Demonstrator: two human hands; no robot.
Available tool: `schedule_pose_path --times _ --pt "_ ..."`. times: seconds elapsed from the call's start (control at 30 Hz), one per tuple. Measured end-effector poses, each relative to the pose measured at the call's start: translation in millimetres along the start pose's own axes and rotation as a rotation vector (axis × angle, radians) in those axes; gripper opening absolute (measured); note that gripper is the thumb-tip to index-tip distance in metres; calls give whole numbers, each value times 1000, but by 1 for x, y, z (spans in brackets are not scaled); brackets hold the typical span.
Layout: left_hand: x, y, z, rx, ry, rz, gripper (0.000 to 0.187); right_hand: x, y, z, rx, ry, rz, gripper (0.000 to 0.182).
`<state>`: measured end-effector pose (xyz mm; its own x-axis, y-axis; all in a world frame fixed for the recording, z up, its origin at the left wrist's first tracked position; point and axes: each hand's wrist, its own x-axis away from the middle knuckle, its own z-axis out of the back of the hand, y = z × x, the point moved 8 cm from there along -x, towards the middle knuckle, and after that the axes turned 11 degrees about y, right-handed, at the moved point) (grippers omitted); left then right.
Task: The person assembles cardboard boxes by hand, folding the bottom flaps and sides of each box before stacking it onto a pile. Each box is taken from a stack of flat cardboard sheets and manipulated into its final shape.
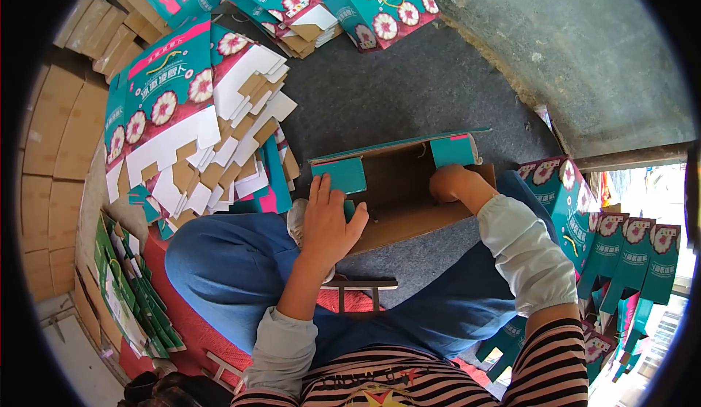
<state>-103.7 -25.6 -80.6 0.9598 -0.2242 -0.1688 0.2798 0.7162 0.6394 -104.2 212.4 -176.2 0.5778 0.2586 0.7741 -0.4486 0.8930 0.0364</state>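
An open cardboard gift box [409, 224], brown inside with teal flaps, sits tilted between my knees with its opening facing me. My left hand [327, 221] grips its left end, thumb apart from the fingers and a bit of teal card between them. My right hand [456, 185] reaches into the right side of the opening with curled fingers. Their tips are hidden, so whatever they hold does not show. A teal flap [450, 151] with a pink edge stands just above my right hand. A cord handle shows near the box's back edge.
Flat printed cartons [171, 93] lie stacked at the left, with finished gift boxes [383, 9] behind. Brown cartons [55, 122] line the left side. More teal boxes [566, 188] stand right, beside a concrete wall [584, 49]. A small stool [361, 285] is between my legs.
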Motion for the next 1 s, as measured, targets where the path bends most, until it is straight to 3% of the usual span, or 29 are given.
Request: schedule_pose_path --times 0.13,0.33,0.53,0.73,0.83,0.93,1.0 --pt "1 4 0 -2 6 -18 43 8 -10 21 31 141 10 25" --pt "1 1 -3 -25 -24 9 40 0 -8 53 -192 607 -257 23" --pt "-2 -5 -3 16 -35 61 41 61 8 98 -260 574 -146 23" --pt "-3 -8 -4 33 -42 88 42 139 73 130 -529 1348 -510 20" --pt "-6 -10 -4 55 -18 85 44 121 61 121 -286 1369 -325 16" --pt "-12 -12 0 154 -25 114 41 104 57 106 -294 1083 -204 20" --pt "-13 -14 4 302 -75 161 39 99 55 98 -311 1057 -183 26"
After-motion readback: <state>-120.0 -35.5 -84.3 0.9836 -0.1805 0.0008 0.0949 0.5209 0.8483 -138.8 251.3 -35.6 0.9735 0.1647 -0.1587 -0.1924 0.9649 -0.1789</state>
